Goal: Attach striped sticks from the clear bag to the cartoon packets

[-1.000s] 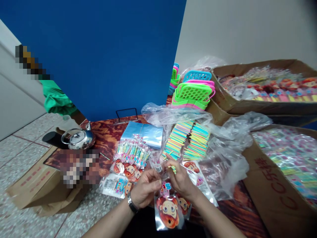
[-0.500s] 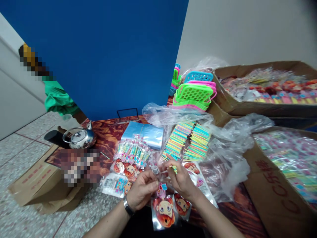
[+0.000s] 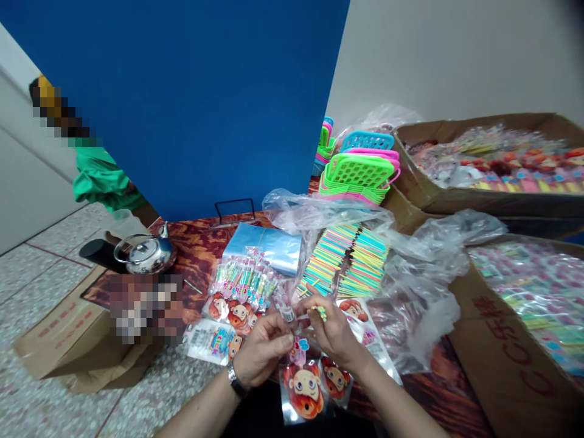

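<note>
My left hand (image 3: 263,351), with a metal watch at its wrist, pinches the upper edge of a clear plastic bag (image 3: 303,395) printed with a red-haired cartoon face. A small bunch of thin yellow-green sticks (image 3: 318,312) is gripped in my right hand (image 3: 332,333), its fingers curled close to the mouth of the bag. Just beyond lie two rows of coloured sticks (image 3: 319,261) on clear plastic. To the left is a pile of filled stick packs (image 3: 244,283). Another printed bag (image 3: 365,325) lies partly under my right wrist.
A stack of blue-tinted film (image 3: 274,246) lies behind the packs. Nested plastic baskets (image 3: 358,173) stand at the back, near a blue panel (image 3: 196,109). Cardboard boxes (image 3: 502,340) of packs line the right. A metal kettle (image 3: 148,252) stands left; a person in a green sleeve (image 3: 103,176) is beyond.
My hands and what they hold stay almost in place. The person in green at the far left has shifted slightly to the left.
</note>
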`<state>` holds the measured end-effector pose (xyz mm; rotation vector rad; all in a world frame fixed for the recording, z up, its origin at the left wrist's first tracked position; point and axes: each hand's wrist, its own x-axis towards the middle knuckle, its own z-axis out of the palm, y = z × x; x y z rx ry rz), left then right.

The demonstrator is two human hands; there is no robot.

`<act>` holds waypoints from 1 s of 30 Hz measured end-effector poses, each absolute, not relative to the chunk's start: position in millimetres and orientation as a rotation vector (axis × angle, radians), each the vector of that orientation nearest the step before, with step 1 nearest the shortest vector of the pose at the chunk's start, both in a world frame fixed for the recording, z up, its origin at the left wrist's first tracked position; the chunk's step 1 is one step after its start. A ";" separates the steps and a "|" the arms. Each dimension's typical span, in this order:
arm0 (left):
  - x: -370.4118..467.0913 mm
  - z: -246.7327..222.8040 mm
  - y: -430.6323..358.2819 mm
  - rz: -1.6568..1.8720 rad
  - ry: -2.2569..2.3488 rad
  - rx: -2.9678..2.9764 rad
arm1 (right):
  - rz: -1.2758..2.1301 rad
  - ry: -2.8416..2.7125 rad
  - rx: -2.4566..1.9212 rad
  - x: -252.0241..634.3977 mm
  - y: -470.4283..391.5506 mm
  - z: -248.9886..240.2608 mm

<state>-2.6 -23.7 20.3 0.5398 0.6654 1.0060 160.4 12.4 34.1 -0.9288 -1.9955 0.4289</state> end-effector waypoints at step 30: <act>-22.1 24.2 -20.8 1.045 0.726 0.580 | 0.315 -2.388 -1.965 196.4 75.2 16.1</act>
